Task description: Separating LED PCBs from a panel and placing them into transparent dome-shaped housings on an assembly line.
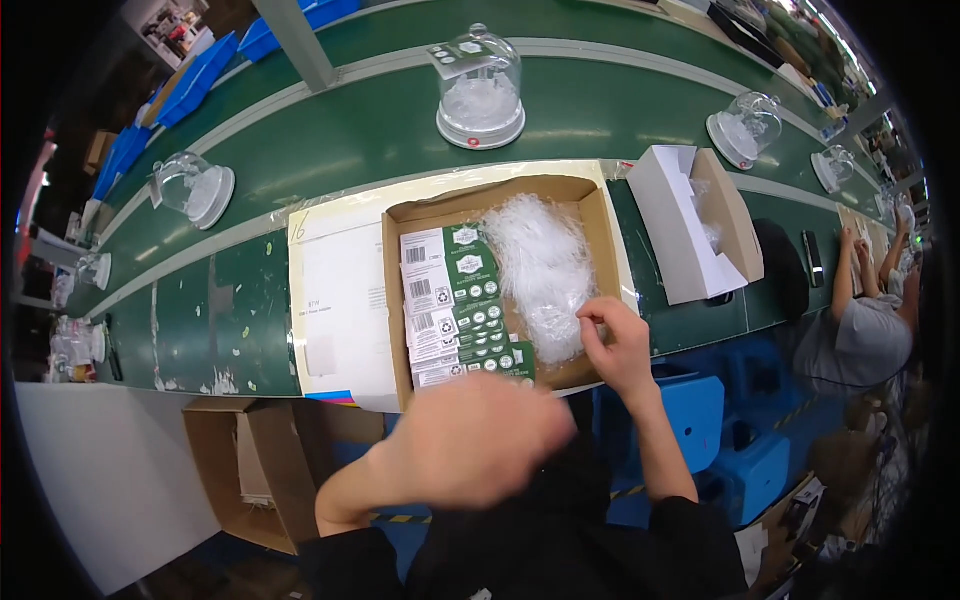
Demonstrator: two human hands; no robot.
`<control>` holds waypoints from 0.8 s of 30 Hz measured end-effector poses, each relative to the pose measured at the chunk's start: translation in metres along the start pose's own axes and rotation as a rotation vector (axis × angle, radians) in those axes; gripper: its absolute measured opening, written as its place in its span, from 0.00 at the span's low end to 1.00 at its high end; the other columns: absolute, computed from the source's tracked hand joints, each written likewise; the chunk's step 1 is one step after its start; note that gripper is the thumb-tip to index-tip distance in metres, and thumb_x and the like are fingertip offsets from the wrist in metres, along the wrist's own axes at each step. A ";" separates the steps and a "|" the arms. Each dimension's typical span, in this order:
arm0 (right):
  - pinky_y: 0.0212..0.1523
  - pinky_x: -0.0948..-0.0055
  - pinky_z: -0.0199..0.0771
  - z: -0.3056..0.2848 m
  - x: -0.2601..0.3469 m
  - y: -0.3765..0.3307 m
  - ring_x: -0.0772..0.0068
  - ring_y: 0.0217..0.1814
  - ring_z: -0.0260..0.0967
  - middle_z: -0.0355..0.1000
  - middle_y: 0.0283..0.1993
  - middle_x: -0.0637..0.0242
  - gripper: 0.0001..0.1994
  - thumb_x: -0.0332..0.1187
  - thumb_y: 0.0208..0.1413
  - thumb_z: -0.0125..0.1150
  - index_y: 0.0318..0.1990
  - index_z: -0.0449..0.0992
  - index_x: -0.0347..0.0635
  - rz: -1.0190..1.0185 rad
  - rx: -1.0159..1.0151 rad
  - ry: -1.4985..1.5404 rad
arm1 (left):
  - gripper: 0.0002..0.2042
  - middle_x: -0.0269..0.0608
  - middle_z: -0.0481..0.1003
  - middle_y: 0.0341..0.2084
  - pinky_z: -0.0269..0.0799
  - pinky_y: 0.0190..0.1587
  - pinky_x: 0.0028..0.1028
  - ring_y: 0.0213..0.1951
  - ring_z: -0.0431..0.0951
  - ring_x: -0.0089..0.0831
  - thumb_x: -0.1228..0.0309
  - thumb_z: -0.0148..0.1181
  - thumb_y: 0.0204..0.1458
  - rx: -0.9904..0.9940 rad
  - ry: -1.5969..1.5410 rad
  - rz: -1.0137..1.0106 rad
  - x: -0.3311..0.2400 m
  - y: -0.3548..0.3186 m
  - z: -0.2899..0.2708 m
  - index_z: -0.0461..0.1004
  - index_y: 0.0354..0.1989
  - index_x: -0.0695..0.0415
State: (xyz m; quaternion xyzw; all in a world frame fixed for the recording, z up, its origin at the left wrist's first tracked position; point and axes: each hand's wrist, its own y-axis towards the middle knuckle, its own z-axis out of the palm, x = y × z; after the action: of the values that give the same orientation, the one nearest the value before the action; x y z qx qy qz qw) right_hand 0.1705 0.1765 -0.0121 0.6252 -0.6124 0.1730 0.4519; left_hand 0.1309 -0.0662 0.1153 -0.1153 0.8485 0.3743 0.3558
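Observation:
A shallow cardboard box [393, 290] sits in front of me. Its left half holds stacked green and white printed cards [478, 268]. A heap of thin clear plastic strands [543, 262] fills its right half. At the heap's lower right edge is my right hand [617, 345], its thumb and fingers pinched together; whatever lies between the tips is too small to make out. My left hand [485, 435] is raised over the box's near edge, smeared by motion, so its fingers and anything in them cannot be read. It covers the lowest cards.
Beyond the box, a clear dome on a white base [480, 100] stands on the green line, with several similar domes to either side. An open white carton [680, 225] stands right of the box. Blue stools [697, 425] are below; another person [855, 330] sits far right.

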 end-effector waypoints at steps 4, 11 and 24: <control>0.37 0.74 0.73 0.001 -0.001 0.000 0.66 0.34 0.73 0.74 0.33 0.59 0.05 0.20 0.50 0.59 0.34 0.75 0.35 -0.021 0.000 0.023 | 0.27 0.56 0.70 0.52 0.67 0.55 0.40 0.53 0.71 0.52 0.76 0.63 0.49 0.059 0.401 -0.453 0.065 -0.046 0.026 0.64 0.59 0.65; 0.37 0.73 0.73 -0.004 0.001 0.002 0.65 0.34 0.73 0.74 0.33 0.59 0.05 0.20 0.49 0.59 0.34 0.75 0.35 -0.018 0.011 -0.016 | 0.25 0.51 0.70 0.53 0.65 0.55 0.39 0.54 0.70 0.46 0.72 0.64 0.47 0.129 0.680 -0.542 0.086 -0.075 0.044 0.67 0.55 0.65; 0.36 0.73 0.73 -0.004 0.001 0.002 0.65 0.33 0.73 0.73 0.33 0.59 0.05 0.20 0.48 0.59 0.34 0.75 0.34 -0.005 0.018 0.005 | 0.23 0.47 0.75 0.45 0.71 0.50 0.37 0.49 0.74 0.45 0.73 0.68 0.45 -0.012 0.538 -0.495 0.087 -0.056 0.030 0.71 0.51 0.62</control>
State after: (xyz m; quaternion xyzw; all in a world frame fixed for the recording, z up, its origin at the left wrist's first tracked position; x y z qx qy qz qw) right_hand 0.1699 0.1791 -0.0084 0.6303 -0.6082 0.1789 0.4481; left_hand 0.1098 -0.0779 0.0105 -0.4136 0.8559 0.2381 0.1990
